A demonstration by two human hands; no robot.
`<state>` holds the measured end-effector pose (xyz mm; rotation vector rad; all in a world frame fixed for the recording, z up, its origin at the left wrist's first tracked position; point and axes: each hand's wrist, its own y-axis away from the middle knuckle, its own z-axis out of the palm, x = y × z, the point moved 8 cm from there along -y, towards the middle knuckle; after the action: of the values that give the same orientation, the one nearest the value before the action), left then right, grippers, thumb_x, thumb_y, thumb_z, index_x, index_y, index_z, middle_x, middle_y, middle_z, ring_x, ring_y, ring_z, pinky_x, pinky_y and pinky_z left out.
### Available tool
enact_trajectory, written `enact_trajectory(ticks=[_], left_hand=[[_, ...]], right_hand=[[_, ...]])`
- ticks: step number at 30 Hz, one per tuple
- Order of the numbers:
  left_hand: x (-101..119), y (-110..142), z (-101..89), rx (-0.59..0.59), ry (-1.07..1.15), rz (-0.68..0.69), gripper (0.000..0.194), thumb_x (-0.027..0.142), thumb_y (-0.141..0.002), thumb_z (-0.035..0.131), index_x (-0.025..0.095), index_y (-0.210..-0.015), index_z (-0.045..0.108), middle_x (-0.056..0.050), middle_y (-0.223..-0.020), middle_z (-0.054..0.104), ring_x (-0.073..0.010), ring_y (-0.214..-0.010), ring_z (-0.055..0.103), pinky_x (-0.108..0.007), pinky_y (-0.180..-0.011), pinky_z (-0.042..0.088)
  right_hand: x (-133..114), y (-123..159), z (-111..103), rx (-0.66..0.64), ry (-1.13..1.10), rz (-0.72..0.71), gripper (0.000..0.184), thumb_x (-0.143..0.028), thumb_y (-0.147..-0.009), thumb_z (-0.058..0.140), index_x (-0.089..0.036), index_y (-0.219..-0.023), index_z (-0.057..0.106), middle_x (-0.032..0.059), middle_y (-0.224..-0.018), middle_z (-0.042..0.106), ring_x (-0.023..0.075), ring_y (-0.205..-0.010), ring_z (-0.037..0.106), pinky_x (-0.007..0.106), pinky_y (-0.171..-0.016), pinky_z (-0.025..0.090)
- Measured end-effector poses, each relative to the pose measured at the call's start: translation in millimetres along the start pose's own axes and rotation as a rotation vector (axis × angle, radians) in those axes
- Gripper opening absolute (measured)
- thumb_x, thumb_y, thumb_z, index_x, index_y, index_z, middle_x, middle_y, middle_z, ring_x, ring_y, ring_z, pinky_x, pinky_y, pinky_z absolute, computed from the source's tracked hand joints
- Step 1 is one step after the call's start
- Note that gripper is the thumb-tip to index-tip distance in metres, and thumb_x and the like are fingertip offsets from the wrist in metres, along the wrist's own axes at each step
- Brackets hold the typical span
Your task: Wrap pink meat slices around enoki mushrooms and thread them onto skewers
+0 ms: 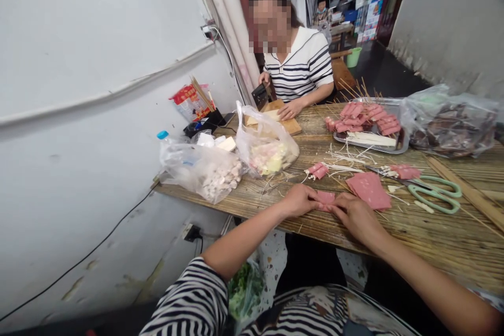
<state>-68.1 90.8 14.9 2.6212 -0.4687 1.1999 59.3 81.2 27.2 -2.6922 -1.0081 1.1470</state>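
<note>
Between my two hands, near the table's front edge, lies a pink slice of luncheon meat, partly rolled. My left hand pinches its left end, and my right hand grips its right end. Whether anything is wrapped inside is hidden by my fingers. Just to the right sits a stack of flat pink meat slices. Behind my hands are a finished-looking pink roll and loose strands of enoki mushroom. Green-handled scissors rest at the right, beside another pink roll.
A metal tray holds skewered pink rolls. Plastic bags of food stand at the left, a bag of dark food at the right. Across the wooden table, a person holds a knife over a cutting board.
</note>
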Motion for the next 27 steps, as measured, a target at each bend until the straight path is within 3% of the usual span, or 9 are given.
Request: enact_trajectory(ticks=[4, 8, 11, 13, 15, 17, 22, 27], left_hand=[[7.8, 0.4, -1.5, 0.028, -0.111, 0.050, 0.010, 0.018, -0.081, 0.068, 0.017, -0.082, 0.078, -0.002, -0.081, 0.073, -0.0141, -0.078, 0.066, -0.022, -0.074, 0.049], [18.9, 12.6, -6.1, 0.175, -0.250, 0.133, 0.012, 0.020, -0.085, 0.065, 0.019, -0.089, 0.077, -0.003, -0.087, 0.073, -0.0146, -0.081, 0.064, -0.027, -0.078, 0.047], [33.2, 29.2, -9.1, 0.357, -0.447, 0.293, 0.015, 0.027, -0.090, 0.061, 0.022, -0.091, 0.075, -0.004, -0.095, 0.072, -0.0168, -0.090, 0.060, -0.033, -0.084, 0.043], [43.5, 40.5, -3.1, 0.416, -0.564, 0.450, 0.021, 0.030, -0.094, 0.055, 0.022, -0.090, 0.074, -0.004, -0.094, 0.072, -0.0167, -0.091, 0.058, -0.034, -0.082, 0.041], [49.2, 47.9, 7.8, 0.402, -0.651, 0.578, 0.024, 0.030, -0.096, 0.050, 0.020, -0.093, 0.072, -0.004, -0.090, 0.072, -0.0160, -0.089, 0.058, -0.032, -0.078, 0.040], [48.9, 49.9, 17.3, 0.366, -0.719, 0.621, 0.025, 0.029, -0.098, 0.047, 0.017, -0.096, 0.069, -0.005, -0.089, 0.071, -0.0164, -0.089, 0.059, -0.032, -0.076, 0.040], [37.6, 42.1, 28.9, 0.281, -0.803, 0.561, 0.029, 0.025, -0.100, 0.039, 0.016, -0.100, 0.067, -0.007, -0.088, 0.069, -0.0173, -0.086, 0.057, -0.033, -0.075, 0.042], [36.0, 32.9, 26.6, 0.246, -0.755, 0.536, 0.030, 0.027, -0.100, 0.041, 0.017, -0.101, 0.069, -0.006, -0.084, 0.068, -0.0164, -0.083, 0.056, -0.032, -0.074, 0.043]], right_hand=[[0.5, 0.2, 2.1, 0.007, 0.050, -0.015, 0.028, -0.025, -0.090, 0.048, -0.017, -0.074, 0.069, 0.0057, -0.071, 0.061, 0.0176, -0.067, 0.058, 0.030, -0.064, 0.045], [2.4, -4.7, 2.3, -0.040, 0.017, 0.001, 0.023, -0.023, -0.087, 0.050, -0.018, -0.077, 0.070, 0.0051, -0.073, 0.064, 0.0167, -0.068, 0.059, 0.029, -0.065, 0.045], [4.1, -9.0, 1.3, -0.065, 0.021, 0.034, 0.022, -0.022, -0.085, 0.051, -0.018, -0.074, 0.070, 0.0048, -0.072, 0.065, 0.0162, -0.067, 0.059, 0.028, -0.064, 0.044], [3.7, -10.7, 0.6, -0.071, 0.027, 0.042, 0.023, -0.023, -0.084, 0.051, -0.018, -0.070, 0.068, 0.0045, -0.070, 0.065, 0.0160, -0.065, 0.058, 0.028, -0.063, 0.043], [3.5, -11.5, 0.2, -0.075, 0.030, 0.048, 0.024, -0.024, -0.084, 0.051, -0.019, -0.068, 0.067, 0.0043, -0.069, 0.065, 0.0158, -0.064, 0.058, 0.028, -0.062, 0.042], [5.2, -11.6, 0.6, -0.088, 0.040, 0.071, 0.024, -0.024, -0.084, 0.051, -0.019, -0.067, 0.067, 0.0040, -0.069, 0.065, 0.0156, -0.064, 0.057, 0.027, -0.061, 0.041], [9.8, -10.3, 5.3, -0.104, 0.050, 0.095, 0.023, -0.022, -0.085, 0.052, -0.019, -0.068, 0.068, 0.0034, -0.070, 0.064, 0.0155, -0.065, 0.058, 0.027, -0.062, 0.041], [-1.6, -1.6, 0.2, 0.063, 0.116, -0.042, 0.031, -0.024, -0.093, 0.042, -0.017, -0.079, 0.068, 0.0052, -0.071, 0.061, 0.0158, -0.065, 0.057, 0.028, -0.060, 0.044]])
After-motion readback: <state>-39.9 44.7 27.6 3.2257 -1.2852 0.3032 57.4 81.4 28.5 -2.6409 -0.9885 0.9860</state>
